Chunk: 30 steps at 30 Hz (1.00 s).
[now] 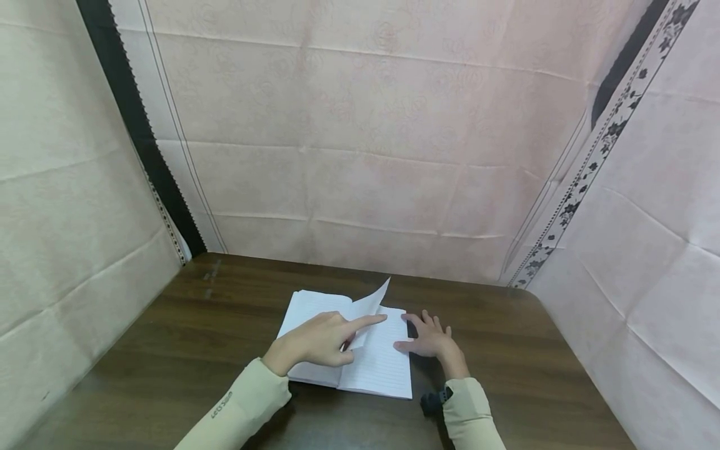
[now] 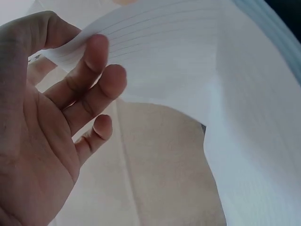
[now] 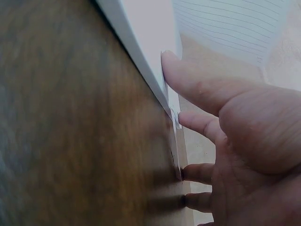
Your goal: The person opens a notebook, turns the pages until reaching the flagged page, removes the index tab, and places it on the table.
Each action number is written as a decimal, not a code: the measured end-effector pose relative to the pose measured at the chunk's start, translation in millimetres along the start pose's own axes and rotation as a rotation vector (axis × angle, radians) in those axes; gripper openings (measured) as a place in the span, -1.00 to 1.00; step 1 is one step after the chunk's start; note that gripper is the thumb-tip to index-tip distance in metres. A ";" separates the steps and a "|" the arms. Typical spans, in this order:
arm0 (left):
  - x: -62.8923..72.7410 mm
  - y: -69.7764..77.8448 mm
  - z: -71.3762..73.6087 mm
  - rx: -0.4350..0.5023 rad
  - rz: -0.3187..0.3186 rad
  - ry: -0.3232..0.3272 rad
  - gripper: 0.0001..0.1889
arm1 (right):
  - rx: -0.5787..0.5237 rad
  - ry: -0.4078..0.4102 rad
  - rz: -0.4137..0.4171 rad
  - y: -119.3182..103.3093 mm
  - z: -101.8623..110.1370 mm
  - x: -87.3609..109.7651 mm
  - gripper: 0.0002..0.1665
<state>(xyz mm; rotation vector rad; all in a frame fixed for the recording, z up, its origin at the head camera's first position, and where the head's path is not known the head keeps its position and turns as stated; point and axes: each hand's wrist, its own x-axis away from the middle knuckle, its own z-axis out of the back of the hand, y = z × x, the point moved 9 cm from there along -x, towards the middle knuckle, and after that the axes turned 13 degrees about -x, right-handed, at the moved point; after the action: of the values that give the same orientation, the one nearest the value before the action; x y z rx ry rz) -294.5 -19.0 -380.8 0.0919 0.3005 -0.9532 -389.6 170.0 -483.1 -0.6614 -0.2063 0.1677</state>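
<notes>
Left hand [image 1: 322, 339], index straight, partly hid raised page [image 1: 372, 302] of notebook [image 1: 378, 372]; spread right hand [image 1: 432, 342] touched notebook's right edge; cloth [image 1: 365, 125] hung beyond.

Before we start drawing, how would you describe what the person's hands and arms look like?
The left hand and right hand are ungloved. The left sleeve and right sleeve are pale, greenish-cream and loose. Small dark lettering, too small to read surely, marks the left one. A dark device sits at the right cuff.
</notes>
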 end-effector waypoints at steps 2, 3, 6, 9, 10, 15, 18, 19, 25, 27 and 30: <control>2.0 -3.3 2.7 -0.007 0.016 0.005 -0.16 | -0.002 -0.002 0.002 -0.2 0.0 0.2 -0.02; 3.1 -5.3 3.6 -0.006 0.027 0.000 -0.15 | -0.004 -0.003 0.002 -0.2 0.2 0.4 -0.02; 6.5 -11.6 5.5 0.011 0.064 -0.038 -0.17 | -0.006 -0.006 0.007 -1.4 1.0 1.1 -0.02; 11.2 -17.9 6.0 0.054 0.101 -0.091 -0.17 | -0.012 -0.009 0.009 -1.2 1.1 1.7 -0.02; 13.0 -20.1 6.4 0.066 0.111 -0.103 -0.17 | -0.016 -0.011 0.012 -1.6 1.0 1.9 -0.02; 20.4 -29.6 11.1 0.104 0.154 -0.132 -0.14 | -0.033 -0.023 0.011 -0.8 1.0 2.3 -0.02; 25.1 -35.6 11.9 0.129 0.203 -0.175 -0.13 | -0.035 -0.025 0.014 -0.7 1.3 2.9 -0.02; 27.5 -38.5 10.5 0.136 0.231 -0.201 -0.12 | -0.035 -0.023 0.018 -1.4 1.7 3.2 -0.02; 41.4 -53.3 -0.5 0.140 0.360 -0.342 -0.12 | -0.037 -0.019 0.024 -2.6 2.7 5.8 -0.01; 43.2 -55.4 -2.0 0.135 0.366 -0.358 -0.12 | -0.036 -0.020 0.024 -2.8 2.7 6.6 -0.01; 46.3 -58.3 -4.1 0.136 0.386 -0.403 -0.14 | -0.043 -0.020 0.024 -2.8 2.8 7.2 -0.01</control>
<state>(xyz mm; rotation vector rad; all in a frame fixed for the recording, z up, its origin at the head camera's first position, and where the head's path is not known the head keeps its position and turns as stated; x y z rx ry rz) -317.7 -88.4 -395.1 0.0765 -0.1524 -0.5887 -383.1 171.1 -478.2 -0.7053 -0.2219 0.1933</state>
